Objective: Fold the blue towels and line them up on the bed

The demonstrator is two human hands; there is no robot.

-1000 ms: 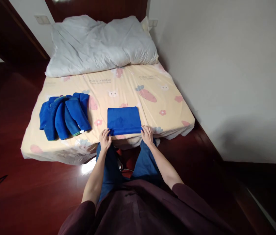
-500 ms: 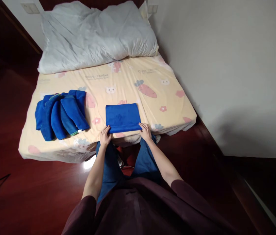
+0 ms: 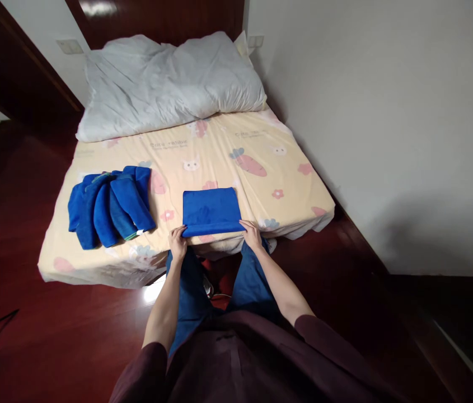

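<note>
A blue towel (image 3: 211, 207) lies as a flat rectangle near the front edge of the bed, with a folded strip along its near side. My left hand (image 3: 177, 242) pinches the near left corner of that strip. At the near right corner, the fingers of my right hand (image 3: 252, 234) are closed on the cloth. To the left rests a pile of rolled blue towels (image 3: 110, 208), several of them overlapping, with a bit of green edging and a small white tag showing. Neither hand touches the pile.
The bed (image 3: 299, 196) has a cream sheet with carrots and rabbits. A large pale grey pillow or folded quilt (image 3: 173, 84) spans its head end. A white wall (image 3: 370, 123) stands along the right. Dark red floor (image 3: 76, 336) surrounds the near end.
The view has tilted up, so the bed sits lower in the picture. Both hands stay at the towel's near corners, with the fingers now pinching its edge rather than lying over it.
</note>
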